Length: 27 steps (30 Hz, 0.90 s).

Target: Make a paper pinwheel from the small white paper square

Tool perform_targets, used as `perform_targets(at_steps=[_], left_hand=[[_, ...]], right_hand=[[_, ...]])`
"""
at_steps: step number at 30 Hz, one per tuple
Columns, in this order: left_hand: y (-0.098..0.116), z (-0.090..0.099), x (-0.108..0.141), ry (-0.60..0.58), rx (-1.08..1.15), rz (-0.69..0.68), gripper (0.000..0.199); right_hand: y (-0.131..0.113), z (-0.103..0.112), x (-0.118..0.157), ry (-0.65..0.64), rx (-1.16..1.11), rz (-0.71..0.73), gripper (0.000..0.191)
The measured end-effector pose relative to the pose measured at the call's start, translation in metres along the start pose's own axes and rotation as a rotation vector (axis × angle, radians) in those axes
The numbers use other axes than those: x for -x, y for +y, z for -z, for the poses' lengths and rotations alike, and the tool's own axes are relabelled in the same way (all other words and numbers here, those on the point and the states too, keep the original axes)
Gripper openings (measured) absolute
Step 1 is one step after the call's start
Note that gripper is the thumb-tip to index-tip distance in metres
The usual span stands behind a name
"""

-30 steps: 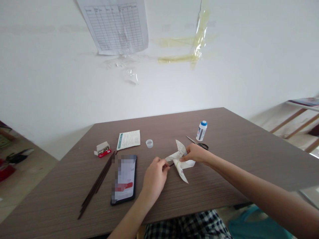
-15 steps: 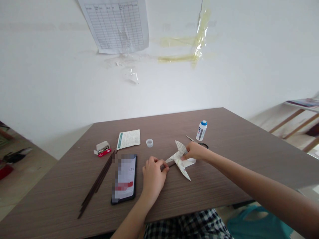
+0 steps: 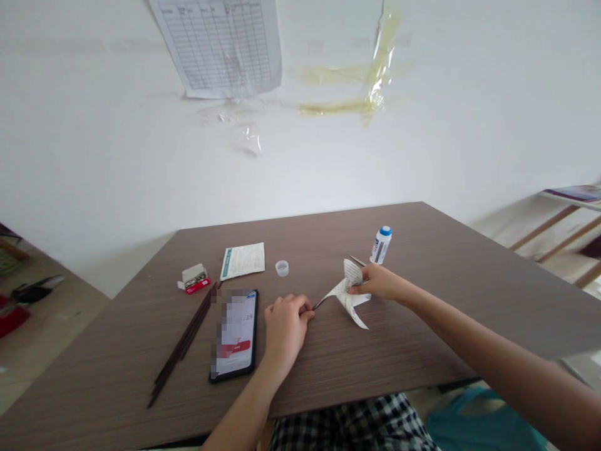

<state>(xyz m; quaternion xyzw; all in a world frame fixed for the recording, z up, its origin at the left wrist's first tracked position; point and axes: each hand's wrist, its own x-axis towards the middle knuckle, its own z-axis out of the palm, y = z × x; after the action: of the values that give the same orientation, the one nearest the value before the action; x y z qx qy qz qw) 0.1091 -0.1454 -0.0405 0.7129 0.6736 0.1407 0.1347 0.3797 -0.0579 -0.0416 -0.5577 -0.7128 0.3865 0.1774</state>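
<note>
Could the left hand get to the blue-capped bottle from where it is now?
Probably yes, though not in a straight line: the paper pinwheel and right hand lie between the left hand and the bottle, so it would have to pass around or over them.

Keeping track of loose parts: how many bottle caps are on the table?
2. A blue one sits on the white bottle, just beyond the right hand holding the paper pinwheel; a translucent one lies loose beside the paper leaflet. Others may be hidden.
</note>
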Motion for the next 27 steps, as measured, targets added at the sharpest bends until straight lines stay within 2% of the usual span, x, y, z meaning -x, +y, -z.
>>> perform_targets(at_steps=[2,6,11,14,18,20,21,24,27], left_hand=[[-0.001,0.001,-0.001,-0.001,-0.007,-0.004,0.014],[-0.007,0.003,0.004,0.015,-0.005,-0.022,0.017],[-0.018,0.002,0.015,0.058,-0.037,-0.059,0.032],[-0.024,-0.001,0.019,0.049,-0.023,-0.076,0.033],[-0.028,-0.006,0.020,0.043,0.013,-0.121,0.035],[-0.029,-0.008,0.021,0.044,0.016,-0.132,0.037],[-0.029,-0.009,0.022,0.042,0.017,-0.132,0.037],[-0.029,-0.010,0.023,0.020,0.019,-0.118,0.038],[-0.027,-0.008,0.024,0.001,0.018,-0.096,0.038]], right_hand=[[-0.002,-0.001,0.001,-0.057,-0.005,0.007,0.041],[-0.006,-0.005,0.000,-0.069,0.023,0.037,0.043],[-0.002,-0.005,-0.009,-0.104,0.052,0.111,0.024],[0.004,-0.004,-0.016,-0.108,0.052,0.257,0.016],[0.011,-0.004,-0.026,-0.106,0.069,0.610,0.032],[0.013,-0.005,-0.032,-0.114,0.101,0.684,0.031],[0.013,-0.006,-0.036,-0.135,0.123,0.665,0.027],[0.012,-0.009,-0.045,-0.226,0.164,0.489,0.016],[0.011,-0.011,-0.049,-0.244,0.143,0.386,0.011]])
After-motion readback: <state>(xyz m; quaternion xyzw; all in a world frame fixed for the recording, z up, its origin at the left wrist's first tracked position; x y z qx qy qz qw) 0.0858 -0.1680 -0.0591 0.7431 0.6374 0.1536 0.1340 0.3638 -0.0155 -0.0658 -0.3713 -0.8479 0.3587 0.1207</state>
